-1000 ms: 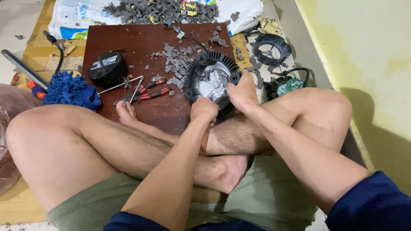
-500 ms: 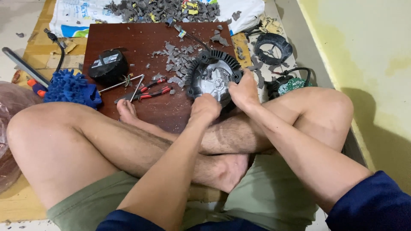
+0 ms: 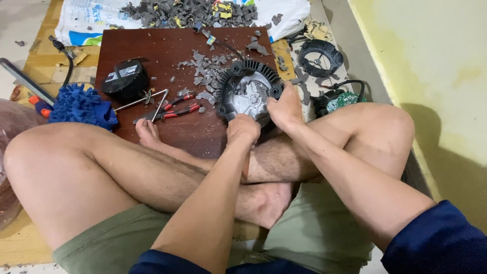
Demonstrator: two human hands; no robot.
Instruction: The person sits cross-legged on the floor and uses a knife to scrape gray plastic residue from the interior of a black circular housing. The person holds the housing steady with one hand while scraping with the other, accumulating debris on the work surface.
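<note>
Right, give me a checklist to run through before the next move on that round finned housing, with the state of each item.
1. Left hand on the round finned housing: ok, it grips the near rim.
2. Right hand on the housing: ok, it holds the right rim.
3. Housing resting on the wooden board: ok.
4. Red-handled pliers close by: ok, lying on the board left of the housing.
5. Board free of debris: not ok, grey plastic fragments lie scattered beside the housing.
6. A tool inside either hand: cannot tell, the fingers hide it.
</note>
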